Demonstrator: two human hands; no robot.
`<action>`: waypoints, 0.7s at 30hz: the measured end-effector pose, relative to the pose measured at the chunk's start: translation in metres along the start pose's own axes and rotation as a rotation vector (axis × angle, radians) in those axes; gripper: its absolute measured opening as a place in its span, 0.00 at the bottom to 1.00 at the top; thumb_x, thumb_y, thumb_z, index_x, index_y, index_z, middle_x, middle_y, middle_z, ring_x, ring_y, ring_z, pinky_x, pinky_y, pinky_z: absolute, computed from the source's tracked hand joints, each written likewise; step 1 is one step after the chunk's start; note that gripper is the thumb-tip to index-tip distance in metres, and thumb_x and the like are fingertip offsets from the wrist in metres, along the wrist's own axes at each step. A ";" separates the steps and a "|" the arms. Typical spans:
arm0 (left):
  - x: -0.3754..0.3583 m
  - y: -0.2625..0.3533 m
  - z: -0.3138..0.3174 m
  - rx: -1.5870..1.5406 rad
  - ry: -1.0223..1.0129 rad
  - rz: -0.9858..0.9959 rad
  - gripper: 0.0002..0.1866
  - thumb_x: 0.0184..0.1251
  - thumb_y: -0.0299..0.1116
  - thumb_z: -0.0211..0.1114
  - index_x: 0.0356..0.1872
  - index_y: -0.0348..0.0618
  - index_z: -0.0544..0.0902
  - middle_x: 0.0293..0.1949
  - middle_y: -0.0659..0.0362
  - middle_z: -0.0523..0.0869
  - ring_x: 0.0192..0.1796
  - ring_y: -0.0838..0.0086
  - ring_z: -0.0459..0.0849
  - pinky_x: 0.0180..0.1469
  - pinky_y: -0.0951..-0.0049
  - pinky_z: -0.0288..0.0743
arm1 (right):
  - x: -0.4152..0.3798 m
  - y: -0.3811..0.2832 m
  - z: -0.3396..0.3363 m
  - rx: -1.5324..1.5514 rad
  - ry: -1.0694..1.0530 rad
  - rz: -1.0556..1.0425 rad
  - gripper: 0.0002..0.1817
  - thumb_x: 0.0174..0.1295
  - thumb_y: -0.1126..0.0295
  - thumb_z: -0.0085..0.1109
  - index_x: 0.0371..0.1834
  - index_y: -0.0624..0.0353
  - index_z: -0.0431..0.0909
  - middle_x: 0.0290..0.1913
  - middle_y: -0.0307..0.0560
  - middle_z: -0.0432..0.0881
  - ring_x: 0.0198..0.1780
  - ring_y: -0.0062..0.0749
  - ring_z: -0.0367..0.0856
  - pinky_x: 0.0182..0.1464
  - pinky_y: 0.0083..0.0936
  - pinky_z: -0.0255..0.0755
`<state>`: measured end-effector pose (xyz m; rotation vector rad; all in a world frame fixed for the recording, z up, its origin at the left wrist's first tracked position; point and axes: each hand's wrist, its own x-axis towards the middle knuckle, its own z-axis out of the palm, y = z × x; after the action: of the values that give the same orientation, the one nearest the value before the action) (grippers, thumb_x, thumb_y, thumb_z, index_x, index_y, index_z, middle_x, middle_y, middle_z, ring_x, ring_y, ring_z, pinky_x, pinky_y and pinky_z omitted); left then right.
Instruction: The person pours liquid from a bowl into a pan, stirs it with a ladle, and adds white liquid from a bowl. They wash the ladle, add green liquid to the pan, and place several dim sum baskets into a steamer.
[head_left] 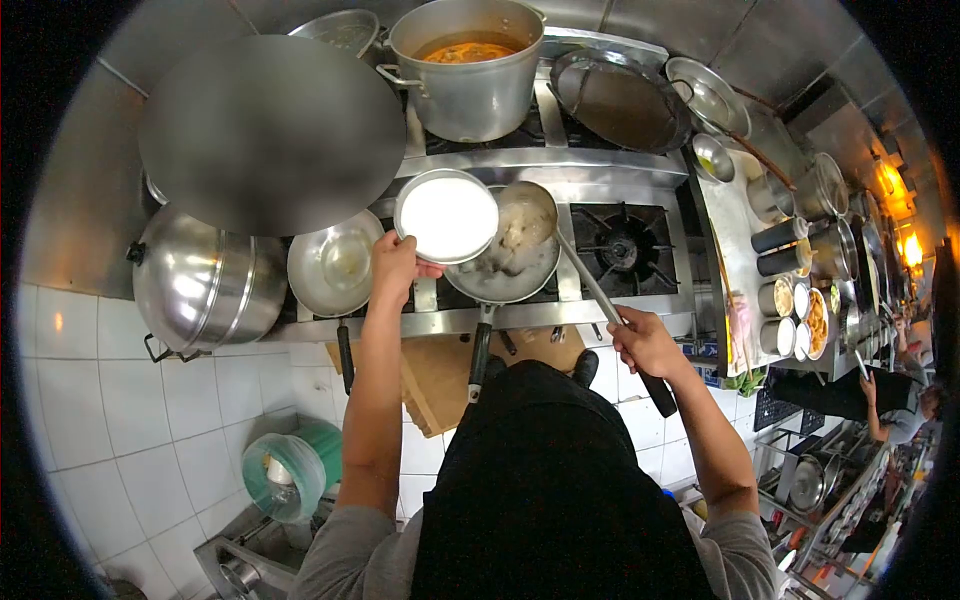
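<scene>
My left hand (400, 265) grips the rim of a round metal bowl (403, 205) full of something smooth and white. I hold it over the left side of a frying pan (484, 297). My right hand (645, 345) is closed around the dark handle of a ladle (590, 270). The ladle's scoop is over the pan, with pale wet food in and around it. Murky liquid lies in the pan, whose black handle points toward me. Part of the pan is hidden under the bowl.
A second pan (305, 290) stands on the left, beside a large domed steel pot (190, 280). Behind are a tall stockpot (480, 100) and a dark wide pan (655, 135). A bare burner (622, 245) is to the right, then a counter with containers. A co-worker (895, 400) stands far right.
</scene>
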<state>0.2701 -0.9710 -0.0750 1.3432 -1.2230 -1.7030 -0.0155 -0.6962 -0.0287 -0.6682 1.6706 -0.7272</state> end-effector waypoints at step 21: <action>-0.003 0.004 -0.013 -0.092 -0.007 -0.036 0.12 0.70 0.24 0.46 0.48 0.23 0.67 0.34 0.38 0.84 0.28 0.55 0.89 0.25 0.67 0.86 | 0.032 0.044 0.035 0.745 -0.314 0.210 0.07 0.67 0.68 0.57 0.40 0.60 0.71 0.25 0.40 0.72 0.18 0.20 0.65 0.19 0.25 0.63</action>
<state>0.2832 -0.9730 -0.0708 1.3126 -1.1170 -1.7684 0.0102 -0.6960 -0.0887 -0.0657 1.0463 -0.9554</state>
